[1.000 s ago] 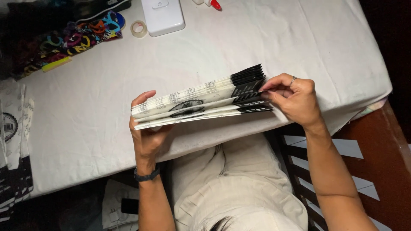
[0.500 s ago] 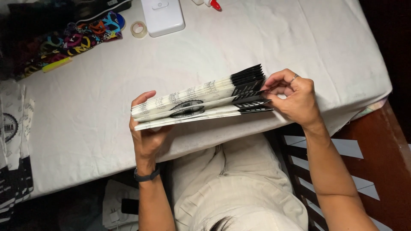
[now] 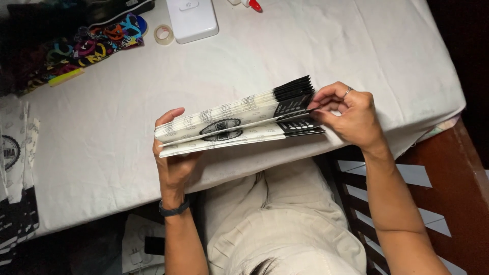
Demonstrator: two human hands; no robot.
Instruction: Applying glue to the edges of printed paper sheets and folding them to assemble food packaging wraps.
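Left hand: I see my left hand (image 3: 173,165) gripping the pale end of a stack of flat folded white paper bags with black printed ends (image 3: 234,122) — thumb hooked over the top edge, palm and fingers beneath it. A dark wristband (image 3: 173,208) sits on that wrist.

Right hand: my right hand (image 3: 351,114) is closed in a pinch on the stack's black end, fingertips (image 3: 317,105) pressing among the fanned black edges. A thin ring (image 3: 347,92) shows on 1 finger.

Stack: held between both hands just above the near edge of the table, tilted so the black end sits higher and farther from me. It gapes part-way, showing a round dark emblem on 1 inner face.

Table: covered by a wrinkled white cloth (image 3: 285,56).

Far side: a white rectangular plastic box (image 3: 192,19) lies well apart from the stack, with a small roll of clear tape (image 3: 163,34) just beside it — and a heap of bright multicoloured patterned fabric (image 3: 81,51) to the left of that.

Left edge: more white-and-black printed bags (image 3: 15,173) lie flat, hanging over the table's side.

Below: my lap in beige trousers (image 3: 285,224), with a dark slatted wooden chair (image 3: 367,173) under my right arm.
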